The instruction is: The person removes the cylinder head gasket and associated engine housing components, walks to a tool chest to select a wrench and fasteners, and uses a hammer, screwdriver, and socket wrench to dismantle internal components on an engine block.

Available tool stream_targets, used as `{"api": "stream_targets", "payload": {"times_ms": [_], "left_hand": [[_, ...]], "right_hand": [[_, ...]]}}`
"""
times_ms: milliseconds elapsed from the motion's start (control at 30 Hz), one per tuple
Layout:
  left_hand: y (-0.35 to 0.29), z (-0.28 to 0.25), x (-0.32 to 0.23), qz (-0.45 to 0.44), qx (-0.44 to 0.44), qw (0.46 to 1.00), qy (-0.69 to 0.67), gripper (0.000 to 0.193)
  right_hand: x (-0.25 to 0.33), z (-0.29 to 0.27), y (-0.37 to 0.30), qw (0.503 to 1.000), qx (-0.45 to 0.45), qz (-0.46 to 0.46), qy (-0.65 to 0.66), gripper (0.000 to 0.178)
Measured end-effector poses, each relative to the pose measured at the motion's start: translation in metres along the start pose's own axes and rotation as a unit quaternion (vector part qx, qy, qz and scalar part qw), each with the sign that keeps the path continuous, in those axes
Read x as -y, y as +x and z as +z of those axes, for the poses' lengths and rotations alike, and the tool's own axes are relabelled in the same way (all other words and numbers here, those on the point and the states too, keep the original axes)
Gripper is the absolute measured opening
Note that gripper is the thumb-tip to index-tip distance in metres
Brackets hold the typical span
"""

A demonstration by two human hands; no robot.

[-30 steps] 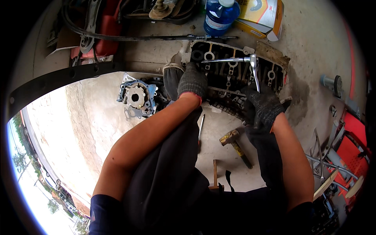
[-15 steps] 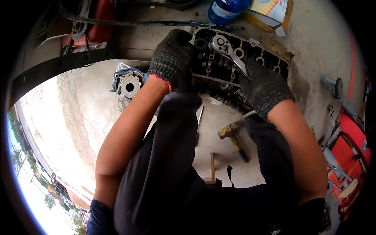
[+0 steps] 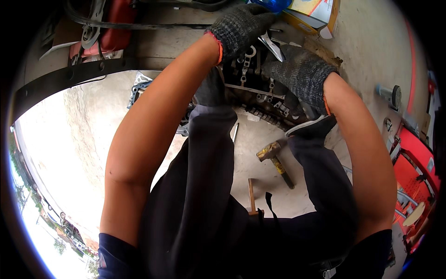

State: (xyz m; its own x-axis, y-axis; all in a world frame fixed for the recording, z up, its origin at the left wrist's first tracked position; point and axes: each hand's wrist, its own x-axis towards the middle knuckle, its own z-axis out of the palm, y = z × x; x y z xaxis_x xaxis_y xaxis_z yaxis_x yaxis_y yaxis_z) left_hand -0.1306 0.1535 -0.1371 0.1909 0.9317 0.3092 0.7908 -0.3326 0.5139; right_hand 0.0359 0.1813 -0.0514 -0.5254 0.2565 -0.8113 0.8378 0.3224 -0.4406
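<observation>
Both my hands wear dark grey knitted gloves and meet over a dark engine block [image 3: 253,88] on the floor. My right hand [image 3: 299,72] is closed around the handle of a silver ratchet wrench [image 3: 273,48]. At the wrench's other end, my left hand [image 3: 244,30] curls over the head and hides it. The tool lies across the far part of the block. Whatever it sits on is hidden beneath my gloves. Bearing caps and a rail show on the block's open face.
A yellow-and-black hammer [image 3: 275,158] lies between my legs. Left of the block, behind my left forearm, is a metal housing [image 3: 139,90], partly hidden. A blue container [image 3: 275,4] and a yellow-and-white box [image 3: 312,16] stand beyond. At right is a red tool case [image 3: 416,160].
My left hand has moved right and away from me, from the block's left end onto the wrench head. My right hand has shifted slightly farther away with the handle.
</observation>
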Motion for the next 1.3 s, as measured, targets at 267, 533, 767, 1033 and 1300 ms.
{"api": "stream_targets", "payload": {"times_ms": [267, 533, 767, 1033, 1300], "left_hand": [[-0.03, 0.009, -0.026, -0.073, -0.007, 0.993, 0.092, 0.03], [-0.035, 0.011, -0.027, -0.071, -0.033, 0.997, 0.002, 0.032], [-0.04, 0.012, -0.027, -0.103, -0.035, 0.994, -0.013, 0.044], [-0.056, 0.002, -0.054, -0.001, -0.038, 0.999, 0.001, 0.051], [-0.058, -0.004, -0.025, -0.115, -0.074, 0.99, -0.03, 0.039]], "right_hand": [[-0.015, 0.03, -0.021, 0.979, -0.172, -0.037, -0.104, 0.034], [-0.034, 0.0, 0.006, 0.889, -0.278, -0.052, -0.36, 0.036], [-0.04, 0.004, 0.017, 0.877, -0.308, -0.082, -0.359, 0.04], [-0.012, -0.038, 0.012, 0.793, -0.243, -0.228, -0.511, 0.03], [0.023, -0.033, 0.025, 0.848, -0.183, -0.087, -0.49, 0.033]]}}
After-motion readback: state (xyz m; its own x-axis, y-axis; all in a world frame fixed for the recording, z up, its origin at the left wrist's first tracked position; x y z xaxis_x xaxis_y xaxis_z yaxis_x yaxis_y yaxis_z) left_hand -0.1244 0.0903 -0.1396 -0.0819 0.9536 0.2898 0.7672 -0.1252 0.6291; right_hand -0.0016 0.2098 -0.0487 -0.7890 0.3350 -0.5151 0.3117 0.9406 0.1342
